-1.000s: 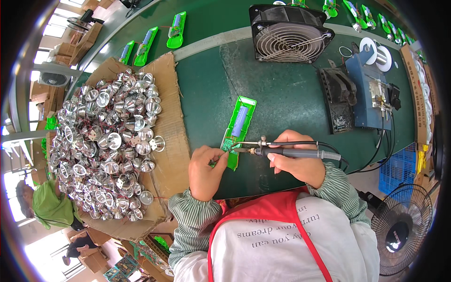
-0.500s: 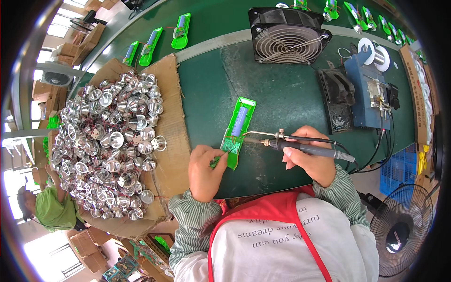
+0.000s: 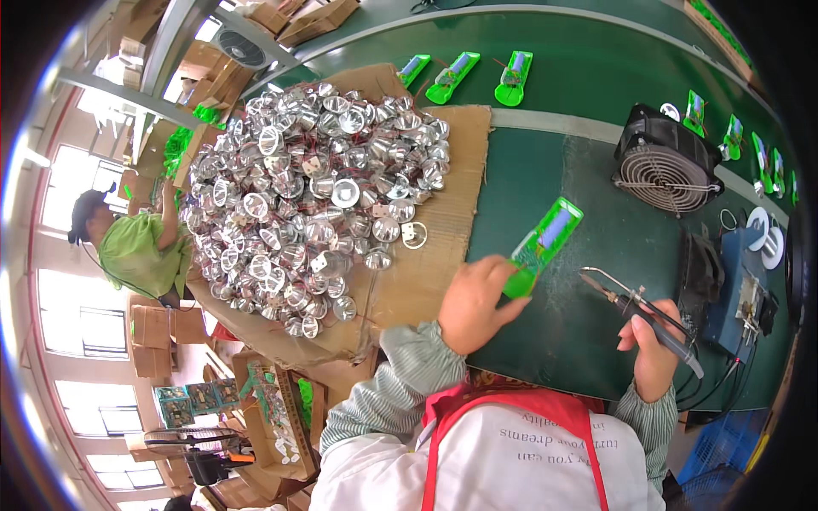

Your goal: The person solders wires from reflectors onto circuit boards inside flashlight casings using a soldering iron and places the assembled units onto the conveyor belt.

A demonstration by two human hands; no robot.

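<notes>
My left hand (image 3: pixel 477 305) is closed round the near end of a bright green plastic housing (image 3: pixel 523 283), thumb on one side and fingers on the other. A blue cylindrical battery (image 3: pixel 557 228) lies in the far half of this housing, with a small circuit board nearer my fingers. My right hand (image 3: pixel 653 353) grips a dark soldering iron (image 3: pixel 661 333), its tip pointing up and left. A thin metal feed tube (image 3: pixel 603 276) runs along the iron to its tip. The tip is apart from the housing, to its right.
Silvery reflector cups (image 3: pixel 319 187) with wires lie heaped on cardboard (image 3: pixel 430 285) at left. Beyond stand several green housings (image 3: pixel 514 78) in a row. A black fan (image 3: pixel 669 162) and a blue solder feeder (image 3: pixel 740 289) with white spools are at right. Another person (image 3: pixel 141 243) works far left.
The view has swung left. The soldering iron has drawn back from the circuit board to the right. My left hand has shifted from beside the board to gripping the housing's near end.
</notes>
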